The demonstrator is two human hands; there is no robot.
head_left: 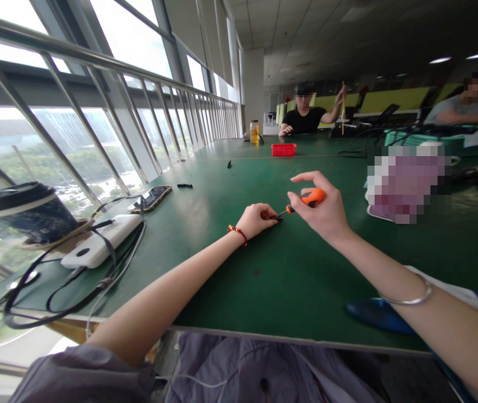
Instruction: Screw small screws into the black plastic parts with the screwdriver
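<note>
My right hand (323,210) is wrapped round the orange handle of a screwdriver (313,197), its index finger lifted off and stretched forward. The screwdriver's thin shaft slants down to the left, and its tip meets a small black part (278,218). My left hand (257,220) pinches that part against the green tabletop, fingertips closed on it. What kind of part it is cannot be made out, as the fingers cover some of it.
On the left stand a paper cup (29,215), a white power strip (104,240) with cables, and a phone (150,198). Small black pieces (184,185) lie ahead. Beyond are a red tray (283,150), a jar (254,132) and two people. A blue object (379,314) lies by my right forearm.
</note>
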